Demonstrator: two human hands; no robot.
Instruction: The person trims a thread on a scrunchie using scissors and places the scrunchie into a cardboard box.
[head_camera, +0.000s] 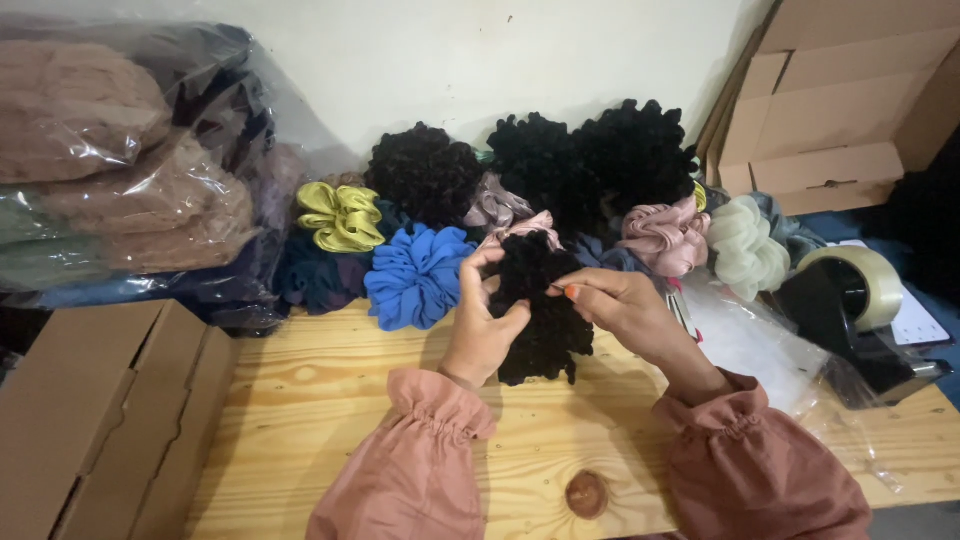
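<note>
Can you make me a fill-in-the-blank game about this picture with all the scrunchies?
1. Both hands, the left hand and the right hand, hold a fluffy scrunchie whose colour is ____.
2. The scrunchie just left of the hands, the blue scrunchie, lies on a table made of ____.
3. The tape dispenser stands on the ____ side of the table.
4. The yellow-green scrunchie lies next to a big bag made of clear ____.

Missing words: black; wood; right; plastic

wall (450, 60): plain, pale | table (330, 400): light knotty pine
</note>
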